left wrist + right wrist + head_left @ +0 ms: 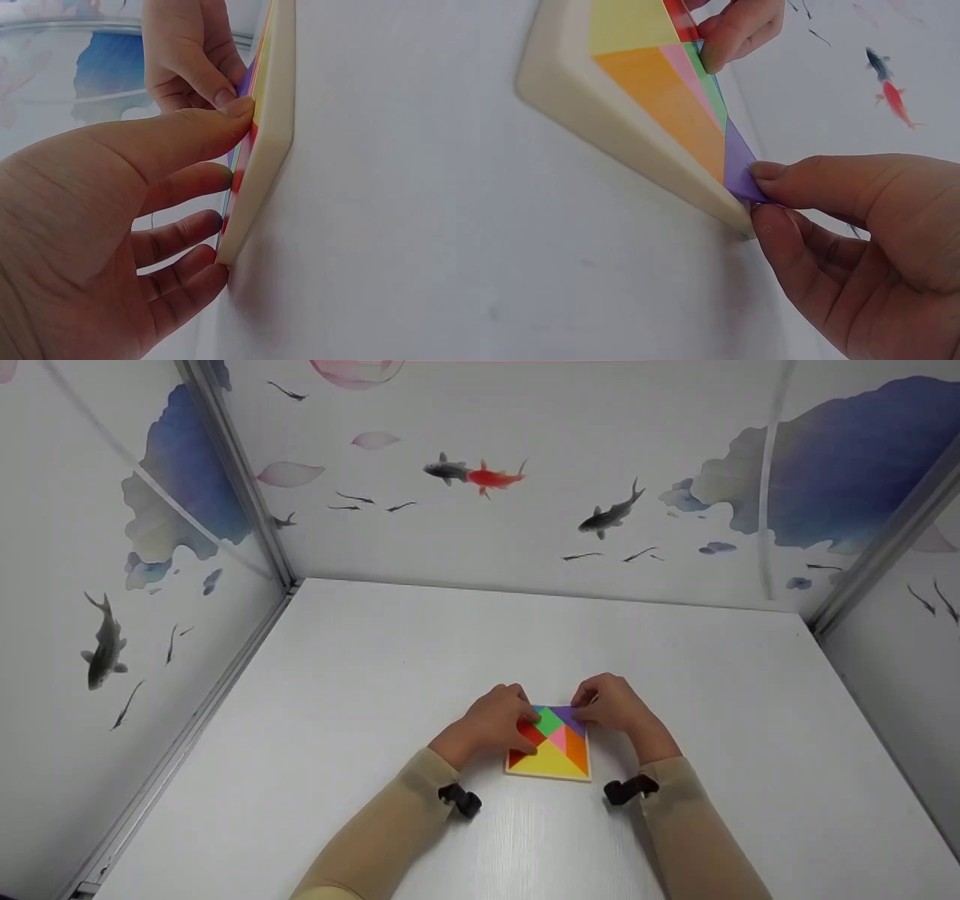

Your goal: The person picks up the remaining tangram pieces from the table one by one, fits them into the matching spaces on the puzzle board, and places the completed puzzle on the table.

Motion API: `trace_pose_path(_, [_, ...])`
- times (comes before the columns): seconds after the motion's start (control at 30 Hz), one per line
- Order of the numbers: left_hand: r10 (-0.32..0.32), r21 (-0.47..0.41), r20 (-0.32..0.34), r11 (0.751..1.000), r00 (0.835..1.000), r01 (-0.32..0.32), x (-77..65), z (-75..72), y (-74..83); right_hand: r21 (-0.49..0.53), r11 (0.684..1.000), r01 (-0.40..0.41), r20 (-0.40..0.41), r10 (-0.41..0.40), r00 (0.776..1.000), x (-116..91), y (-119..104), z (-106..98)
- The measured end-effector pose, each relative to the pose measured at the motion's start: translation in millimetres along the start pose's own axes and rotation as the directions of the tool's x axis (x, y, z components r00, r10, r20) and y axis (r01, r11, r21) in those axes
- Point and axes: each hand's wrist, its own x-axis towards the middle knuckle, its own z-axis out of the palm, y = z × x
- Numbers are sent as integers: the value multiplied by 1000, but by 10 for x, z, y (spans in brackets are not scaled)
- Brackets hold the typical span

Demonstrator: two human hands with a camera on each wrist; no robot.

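A square tangram lies in a pale wooden tray (630, 156) on the white table. My right hand (616, 709) is at the far right corner, pinching the tip of the purple triangle (739, 166) between thumb and forefinger; that tip sticks out over the tray's rim. Across the left side spreads my left hand (491, 721), its thumb and fingertips resting on the pieces around the red piece (531, 733). A yellow triangle (551, 763) fills the near side. Green (548, 721), pink (559, 739) and orange (576, 751) pieces sit flat between. A blue piece at the far left is mostly hidden by fingers.
The white table (390, 675) extends around the tray. Printed panels with fish and blue shapes (862, 465) wall it at the back and both sides. Black camera mounts (461, 801) sit on both wrists, low over the table.
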Motion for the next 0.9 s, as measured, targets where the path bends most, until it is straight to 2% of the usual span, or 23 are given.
trace_pose_path(0.37, [7,-36,5,999,1000,-7,3,2,-39,14,998,-56,10,56,998,27,28,5])
trace_pose_path(0.6, [34,8,12,999,999,-34,-7,-42,-46,18,999,-37,11,37,999,40,40,-10])
trace_pose_path(0.9, [49,8,28,999,998,-50,10,6,-32,16,997,-79,1,79,997,-23,51,-12])
